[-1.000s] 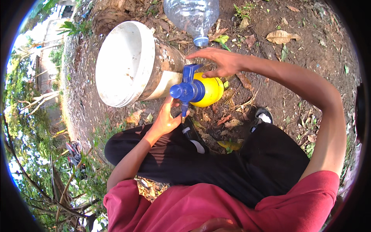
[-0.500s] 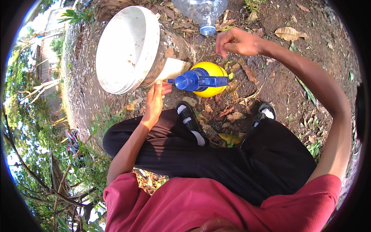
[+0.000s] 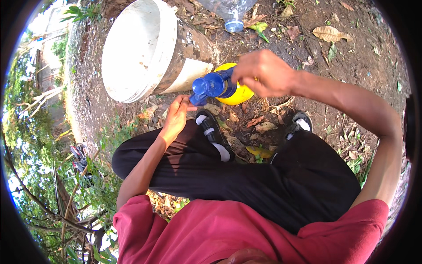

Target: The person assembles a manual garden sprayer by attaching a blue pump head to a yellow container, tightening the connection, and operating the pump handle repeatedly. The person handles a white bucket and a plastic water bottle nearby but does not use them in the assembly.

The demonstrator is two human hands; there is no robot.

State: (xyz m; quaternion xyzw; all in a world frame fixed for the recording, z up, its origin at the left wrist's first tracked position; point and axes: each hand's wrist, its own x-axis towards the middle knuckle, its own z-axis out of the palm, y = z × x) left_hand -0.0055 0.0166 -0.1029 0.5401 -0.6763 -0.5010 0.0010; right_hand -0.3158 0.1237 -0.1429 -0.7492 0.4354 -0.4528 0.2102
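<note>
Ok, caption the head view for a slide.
Left hand and right hand at a blue-headed yellow pump sprayer beside a stained bucket.

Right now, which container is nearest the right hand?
The yellow, blue-topped spray bottle, partly covered by the right hand; the white bucket and clear plastic bottle are farther.

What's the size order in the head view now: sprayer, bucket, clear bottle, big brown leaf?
1. Bucket
2. Sprayer and clear bottle: unsure, not ranked; the right hand partly covers the sprayer, and the top edge cuts off the bottle.
3. Brown leaf
</note>
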